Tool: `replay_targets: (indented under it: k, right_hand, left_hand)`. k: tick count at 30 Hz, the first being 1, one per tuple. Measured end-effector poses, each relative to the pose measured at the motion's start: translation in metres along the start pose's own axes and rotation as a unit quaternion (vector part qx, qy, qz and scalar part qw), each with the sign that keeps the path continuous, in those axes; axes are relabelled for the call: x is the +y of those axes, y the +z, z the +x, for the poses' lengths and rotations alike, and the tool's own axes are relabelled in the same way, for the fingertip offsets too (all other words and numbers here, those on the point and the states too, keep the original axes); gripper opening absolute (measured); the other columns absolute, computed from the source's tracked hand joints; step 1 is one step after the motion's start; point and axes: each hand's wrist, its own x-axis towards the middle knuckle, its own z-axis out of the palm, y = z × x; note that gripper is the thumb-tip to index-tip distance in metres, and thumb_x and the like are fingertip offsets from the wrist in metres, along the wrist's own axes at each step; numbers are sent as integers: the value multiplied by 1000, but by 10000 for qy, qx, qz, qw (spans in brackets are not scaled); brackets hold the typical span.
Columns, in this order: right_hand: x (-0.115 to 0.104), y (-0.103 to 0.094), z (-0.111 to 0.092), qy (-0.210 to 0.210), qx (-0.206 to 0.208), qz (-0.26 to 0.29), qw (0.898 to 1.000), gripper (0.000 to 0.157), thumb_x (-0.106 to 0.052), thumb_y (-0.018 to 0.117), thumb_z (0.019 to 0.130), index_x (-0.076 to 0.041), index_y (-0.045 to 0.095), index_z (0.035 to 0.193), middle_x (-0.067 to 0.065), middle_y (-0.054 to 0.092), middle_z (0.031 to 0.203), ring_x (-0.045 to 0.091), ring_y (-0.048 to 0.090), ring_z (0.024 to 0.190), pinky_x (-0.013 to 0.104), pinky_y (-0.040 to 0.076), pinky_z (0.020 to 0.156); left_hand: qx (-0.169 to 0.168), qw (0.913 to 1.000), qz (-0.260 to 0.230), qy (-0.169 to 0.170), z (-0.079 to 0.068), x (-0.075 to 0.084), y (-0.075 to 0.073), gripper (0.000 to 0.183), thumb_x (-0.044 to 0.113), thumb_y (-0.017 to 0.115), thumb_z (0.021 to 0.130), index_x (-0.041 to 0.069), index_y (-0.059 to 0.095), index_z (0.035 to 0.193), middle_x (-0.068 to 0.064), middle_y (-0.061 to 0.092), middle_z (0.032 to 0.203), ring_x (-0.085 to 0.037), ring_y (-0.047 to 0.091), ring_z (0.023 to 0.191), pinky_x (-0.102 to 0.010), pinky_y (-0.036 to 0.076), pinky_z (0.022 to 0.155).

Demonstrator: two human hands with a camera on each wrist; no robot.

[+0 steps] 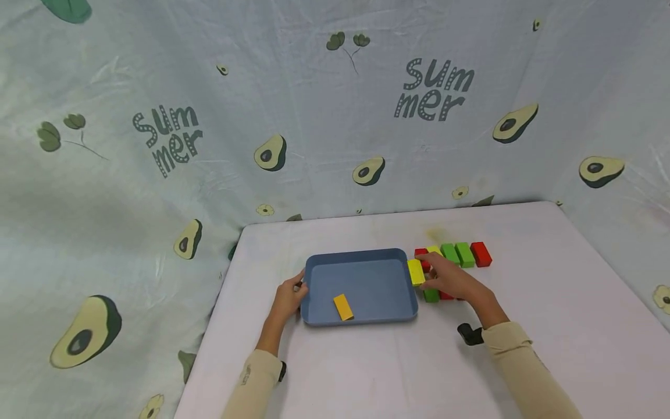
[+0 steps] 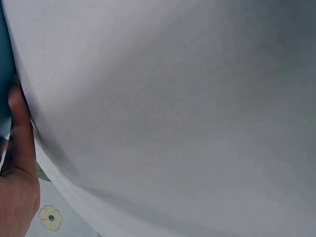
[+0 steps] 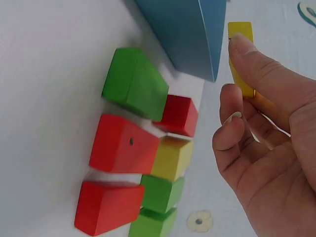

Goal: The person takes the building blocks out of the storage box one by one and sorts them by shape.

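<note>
A yellow block [image 1: 416,272] is pinched between the thumb and fingers of my right hand [image 1: 450,278], at the right rim of a shallow blue-grey tray [image 1: 361,285]. In the right wrist view the thumb lies across the raised yellow block [image 3: 242,81], above the loose blocks. My left hand [image 1: 289,295] holds the tray's left edge; in the left wrist view one finger [image 2: 22,133] runs along the outer wall. Inside the tray, near its front side, lies an orange-yellow block [image 1: 343,307].
Several red, green and yellow blocks stand right of the tray, partly behind my right hand, among them a red block [image 1: 481,254] and a green block [image 1: 464,255]. A white cloth covers the table [image 1: 356,372]; a patterned curtain [image 1: 314,105] hangs behind it.
</note>
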Motion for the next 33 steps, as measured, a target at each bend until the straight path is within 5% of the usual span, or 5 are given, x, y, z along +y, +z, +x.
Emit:
replay_targets:
  k: [33]
  right_hand:
    - [77,-53,-49,1002,-152,-91,9948,71,-12,71,82,8,33,139,31,36,133,33,55,94,47,48,80]
  left_hand:
    - [-183,9993,-154,-272,0,4,-4,48,9,54,90,5,48,137,-11,61,89,-14,48,51,-29,41,44]
